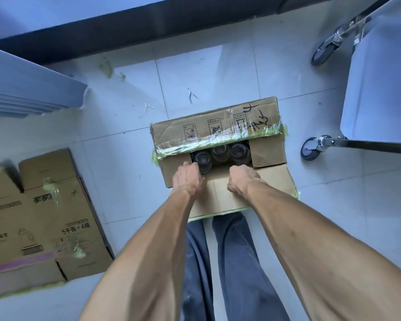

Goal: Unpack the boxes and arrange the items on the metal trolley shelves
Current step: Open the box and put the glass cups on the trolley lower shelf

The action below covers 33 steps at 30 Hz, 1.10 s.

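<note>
A cardboard box (267, 150) with green tape stands open on the tiled floor in front of my legs. Its far flap is half raised and its near flap (218, 198) is folded out toward me. Three clear glass jars (220, 152) show in the opening. My left hand (186, 180) reaches into the box, its fingers curled round the leftmost glass jar (204, 162). My right hand (241, 178) is at the opening's near edge with its fingers curled down inside, hiding what they touch. The metal trolley (380, 89) stands to the right.
Two trolley caster wheels (310, 149) rest on the floor right of the box. A larger printed cardboard box (46, 218) lies at the left. A stack of flat panels (28, 89) sits at the upper left, and a dark baseboard runs along the far wall.
</note>
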Tool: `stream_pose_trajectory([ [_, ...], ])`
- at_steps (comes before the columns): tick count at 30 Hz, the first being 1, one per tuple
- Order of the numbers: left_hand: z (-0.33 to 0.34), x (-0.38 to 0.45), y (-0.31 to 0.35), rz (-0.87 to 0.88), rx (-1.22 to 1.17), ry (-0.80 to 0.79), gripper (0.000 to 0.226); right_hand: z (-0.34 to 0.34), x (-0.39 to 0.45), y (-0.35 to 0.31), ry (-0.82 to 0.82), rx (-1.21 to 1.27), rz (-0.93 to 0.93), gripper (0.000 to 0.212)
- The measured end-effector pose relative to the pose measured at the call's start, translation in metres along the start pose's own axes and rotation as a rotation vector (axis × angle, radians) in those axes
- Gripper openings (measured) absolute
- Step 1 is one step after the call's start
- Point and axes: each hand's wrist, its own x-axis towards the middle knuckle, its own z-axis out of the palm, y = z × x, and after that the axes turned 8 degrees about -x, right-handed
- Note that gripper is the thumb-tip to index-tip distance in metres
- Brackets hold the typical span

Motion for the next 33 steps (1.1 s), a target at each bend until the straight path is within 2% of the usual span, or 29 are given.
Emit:
stream_pose_trajectory([
  [4,0.008,0.016,0.018,0.102,0.063,0.104,0.033,0.003,0.014,-0.011,0.171,0.161,0.015,0.036],
  [7,0.007,0.011,0.03,0.065,0.041,0.207,0.059,-0.003,0.021,-0.013,0.364,0.22,-0.008,0.061],
  [10,-0.003,0.002,0.036,0.066,0.034,0.301,0.08,-0.025,0.018,-0.009,0.593,0.229,-0.028,0.068],
  [15,-0.056,0.026,0.044,0.098,-0.008,0.447,0.09,-0.081,0.02,0.0,0.65,0.262,-0.077,0.091],
  [20,-0.092,0.07,0.052,0.079,0.033,0.361,0.078,-0.106,0.046,-0.003,0.605,0.257,-0.024,0.088],
  [23,-0.085,0.093,0.05,0.042,0.051,0.255,0.066,-0.098,0.067,-0.009,0.505,0.245,0.003,0.083],
  [26,-0.07,0.113,0.047,0.033,0.055,0.224,0.059,-0.088,0.09,-0.015,0.501,0.188,0.015,0.08],
  [30,-0.047,0.114,0.051,0.045,0.007,0.349,0.07,-0.078,0.098,-0.022,0.535,0.099,0.06,0.081],
  [32,-0.038,0.1,0.053,0.132,0.009,0.41,0.066,-0.069,0.094,-0.024,0.667,0.076,0.05,0.065],
  [33,-0.034,0.093,0.053,0.195,0.032,0.414,0.056,-0.066,0.089,-0.024,0.773,0.054,0.007,0.05],
])
